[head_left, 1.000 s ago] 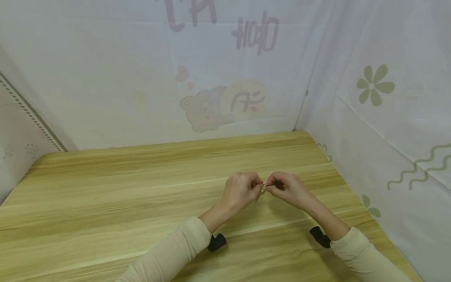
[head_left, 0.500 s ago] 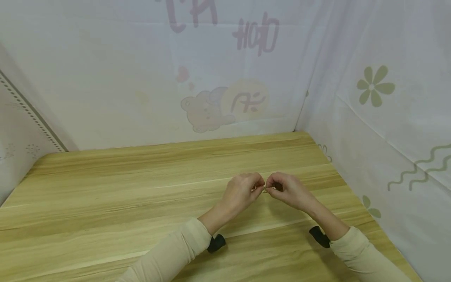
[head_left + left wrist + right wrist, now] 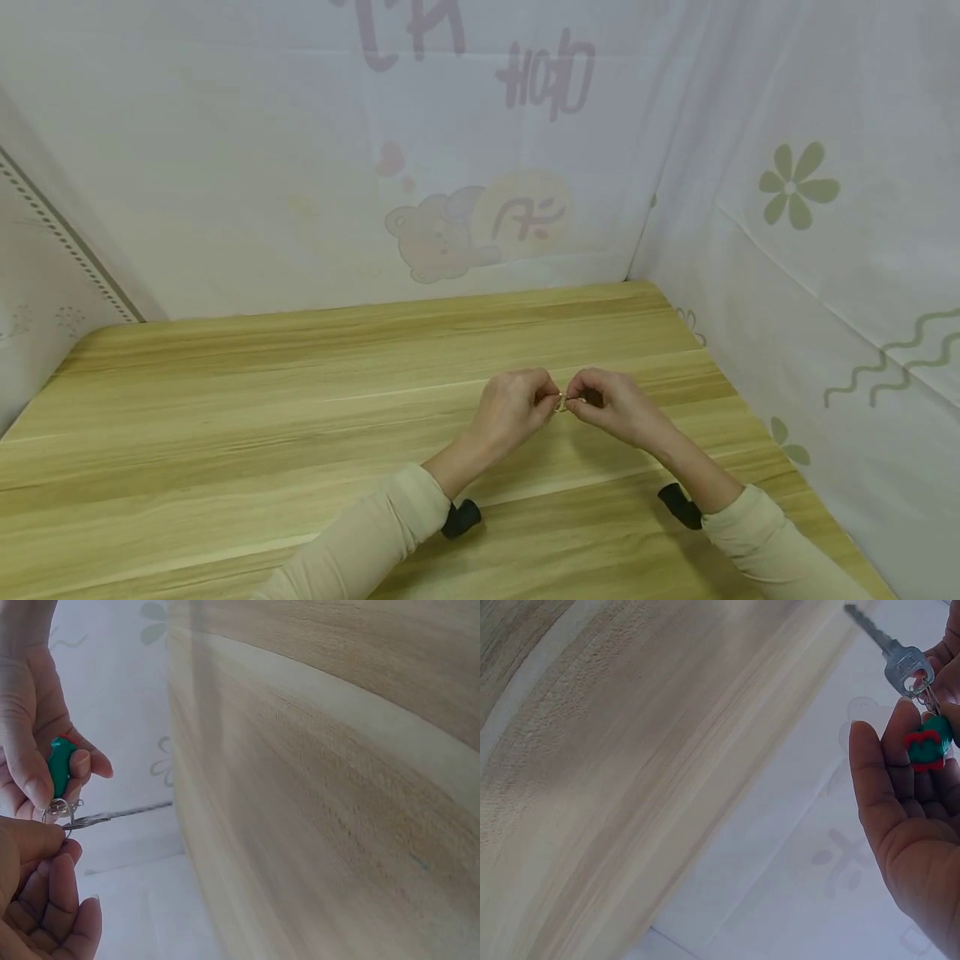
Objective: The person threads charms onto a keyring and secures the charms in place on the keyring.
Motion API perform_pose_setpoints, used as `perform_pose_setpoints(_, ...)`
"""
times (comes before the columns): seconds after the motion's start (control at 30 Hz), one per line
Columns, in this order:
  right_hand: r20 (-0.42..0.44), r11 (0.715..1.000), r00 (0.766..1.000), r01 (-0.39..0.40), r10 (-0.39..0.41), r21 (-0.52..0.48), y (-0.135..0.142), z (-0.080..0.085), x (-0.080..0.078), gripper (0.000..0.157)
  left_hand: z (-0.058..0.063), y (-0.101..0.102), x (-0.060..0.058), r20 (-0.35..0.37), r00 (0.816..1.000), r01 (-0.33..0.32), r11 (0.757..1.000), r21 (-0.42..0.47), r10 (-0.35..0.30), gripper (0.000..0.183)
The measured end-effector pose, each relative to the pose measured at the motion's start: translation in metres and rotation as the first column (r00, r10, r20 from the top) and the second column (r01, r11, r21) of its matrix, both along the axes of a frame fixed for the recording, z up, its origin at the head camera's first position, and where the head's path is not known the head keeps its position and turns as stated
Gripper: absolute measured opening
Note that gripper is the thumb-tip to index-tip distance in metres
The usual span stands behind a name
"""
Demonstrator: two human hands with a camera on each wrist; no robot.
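My left hand [image 3: 513, 404] and right hand [image 3: 617, 406] meet above the table, fingertips almost touching. Between them is a small metal key ring [image 3: 48, 813], which the left thumb and fingers pinch. From the ring a silver key [image 3: 907, 667] sticks out, its blade pointing away from both palms. My right hand pinches a small green and red keychain charm [image 3: 930, 742] that is linked to the ring by a short chain. The charm's exact shape is partly covered by the fingers. In the head view only a glint of metal shows between the hands.
Beneath the hands lies a wood-grain table [image 3: 300, 417], its right edge close to the right forearm. Printed white cloth [image 3: 262, 167] hangs behind and at the sides. A black object [image 3: 461, 518] shows at the left wrist, another [image 3: 680, 506] at the right.
Both hands stay almost in place. The left fingertips shift slightly at the ring, and the metal piece that hung below them a second ago has turned and shows less.
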State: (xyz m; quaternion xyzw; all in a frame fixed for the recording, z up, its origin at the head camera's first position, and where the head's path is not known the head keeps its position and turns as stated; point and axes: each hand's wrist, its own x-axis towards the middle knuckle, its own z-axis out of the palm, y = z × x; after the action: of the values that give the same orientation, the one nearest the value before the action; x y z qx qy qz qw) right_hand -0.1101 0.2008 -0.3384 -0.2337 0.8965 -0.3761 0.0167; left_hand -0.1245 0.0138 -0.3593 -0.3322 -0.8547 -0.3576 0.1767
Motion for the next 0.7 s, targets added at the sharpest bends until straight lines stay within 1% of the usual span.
perform_pose_setpoints(0.1, 0.013, 1.0, 1.0, 0.007, -0.007, -0.004, 0.0004, -0.0005, 0.0001, 0.007, 0.0013, -0.0002, 0.0001, 0.064, 0.998, -0.008, 1.0, 0.018, 0.007, 0.007)
perform_pose_setpoints(0.17, 0.021, 1.0, 1.0, 0.009, -0.009, -0.009, 0.0005, -0.0009, -0.0001, 0.006, 0.0021, -0.0003, 0.0004, 0.094, 0.996, -0.012, 0.999, 0.034, 0.009, 0.006)
perform_pose_setpoints(0.27, 0.03, 1.0, 1.0, 0.009, -0.008, -0.013, 0.0004, -0.0014, -0.0004, 0.006, 0.0022, -0.0008, 0.0006, 0.128, 0.992, -0.009, 0.998, 0.06, 0.001, 0.006)
perform_pose_setpoints(0.37, 0.026, 1.0, 1.0, 0.001, -0.001, -0.004, 0.0001, -0.001, -0.0003, 0.007, 0.0023, -0.0016, 0.001, 0.155, 0.988, 0.01, 0.999, 0.053, -0.018, 0.005)
perform_pose_setpoints(0.43, 0.019, 1.0, 1.0, -0.007, 0.007, 0.007, -0.0005, -0.0004, -0.0006, 0.009, 0.0022, -0.0019, 0.0009, 0.147, 0.989, 0.026, 0.999, 0.026, -0.03, 0.005)
perform_pose_setpoints(0.6, 0.0, 0.999, 0.999, -0.037, 0.037, 0.034, -0.0015, 0.0013, -0.0015, 0.011, 0.0037, -0.0025, 0.0005, 0.05, 0.998, 0.047, 0.998, -0.047, -0.045, 0.004)
perform_pose_setpoints(0.7, 0.003, 0.998, 0.999, -0.045, 0.045, 0.044, -0.002, 0.002, -0.0018, 0.011, 0.0046, -0.0029, 0.0011, 0.012, 0.999, 0.051, 0.997, -0.062, -0.05, 0.003)
